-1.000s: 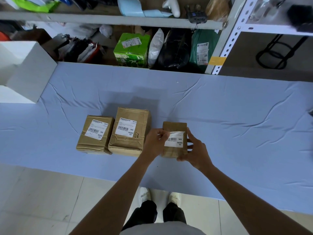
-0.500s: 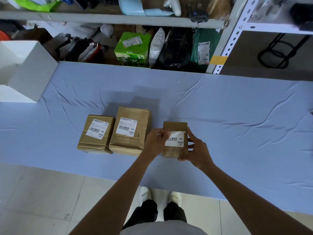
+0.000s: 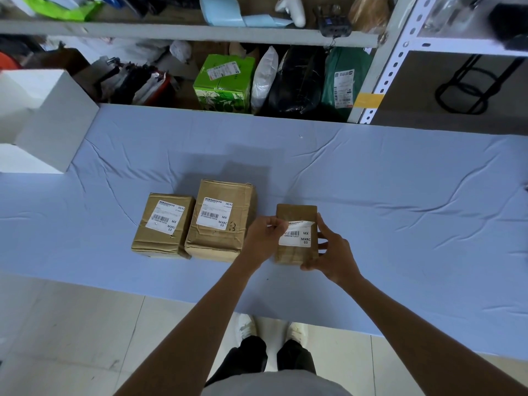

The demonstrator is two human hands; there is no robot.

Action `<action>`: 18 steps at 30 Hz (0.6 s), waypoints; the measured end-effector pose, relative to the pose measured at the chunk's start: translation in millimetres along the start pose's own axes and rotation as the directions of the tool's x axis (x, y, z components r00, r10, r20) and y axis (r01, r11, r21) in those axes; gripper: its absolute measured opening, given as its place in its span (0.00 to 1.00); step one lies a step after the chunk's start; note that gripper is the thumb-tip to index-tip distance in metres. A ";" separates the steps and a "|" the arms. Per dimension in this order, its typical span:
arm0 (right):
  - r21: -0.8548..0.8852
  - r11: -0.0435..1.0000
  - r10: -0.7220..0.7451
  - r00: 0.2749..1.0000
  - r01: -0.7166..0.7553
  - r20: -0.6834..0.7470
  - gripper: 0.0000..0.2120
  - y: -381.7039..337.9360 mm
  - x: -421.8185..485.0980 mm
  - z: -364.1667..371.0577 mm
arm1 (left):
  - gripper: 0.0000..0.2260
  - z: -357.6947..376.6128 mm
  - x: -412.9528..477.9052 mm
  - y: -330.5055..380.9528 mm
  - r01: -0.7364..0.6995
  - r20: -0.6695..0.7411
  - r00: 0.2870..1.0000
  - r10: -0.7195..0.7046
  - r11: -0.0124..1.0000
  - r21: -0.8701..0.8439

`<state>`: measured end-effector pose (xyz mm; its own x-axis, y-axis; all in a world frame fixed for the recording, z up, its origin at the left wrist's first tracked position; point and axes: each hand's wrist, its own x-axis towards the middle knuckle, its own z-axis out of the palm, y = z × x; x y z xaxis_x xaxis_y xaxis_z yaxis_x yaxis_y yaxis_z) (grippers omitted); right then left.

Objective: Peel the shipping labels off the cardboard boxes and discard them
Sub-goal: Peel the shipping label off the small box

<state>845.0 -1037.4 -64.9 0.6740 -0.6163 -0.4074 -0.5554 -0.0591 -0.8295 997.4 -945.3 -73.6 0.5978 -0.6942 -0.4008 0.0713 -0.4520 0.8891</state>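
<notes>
Left hand (image 3: 264,238) pinches lifted corner of white shipping label (image 3: 297,238); right hand (image 3: 333,250) grips small brown cardboard box (image 3: 295,214). Two bigger brown boxes (image 3: 217,238) at left: labels intact.

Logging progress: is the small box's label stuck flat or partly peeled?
Partly peeled: the label has its top edge lifted, pinched by left hand.

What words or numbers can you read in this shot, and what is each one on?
Left box label: "36/42", "MX", "MXRC 03".
Middle box label: "38/42", "MX", "MXRC 03".
Middle box, in pen: looks like "13".
Small box label, partly peeled: "MX", "MXRC 03".
Barcode numbers and top lines on all three: too small.
Shelf parcel labels: too blurred to read.
</notes>
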 end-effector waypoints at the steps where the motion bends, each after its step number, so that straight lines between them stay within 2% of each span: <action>1: -0.002 1.000 -0.001 1.000 0.001 -0.003 0.59 -0.1 -0.2 0.0 | 0.07 0.1 -0.3 0.3 -0.001 -0.003 1.000 0.001 1.000 -0.003; 10: -0.028 1.000 -0.006 1.000 0.006 0.015 0.59 -2.5 -0.2 -2.7 | 0.09 -0.2 -1.9 1.8 0.011 0.013 1.000 -0.011 1.000 0.017; 18: -0.039 0.999 -0.002 1.000 0.002 0.016 0.59 -1.1 -0.5 -3.3 | 0.08 0.9 -3.5 1.7 0.019 0.029 0.999 -0.018 0.999 -0.035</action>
<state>843.7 -1039.6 -62.6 0.6828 -0.6032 -0.4122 -0.5724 -0.0910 -0.8149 994.8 -944.1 -70.8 0.5733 -0.7018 -0.4229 0.1106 -0.4451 0.8886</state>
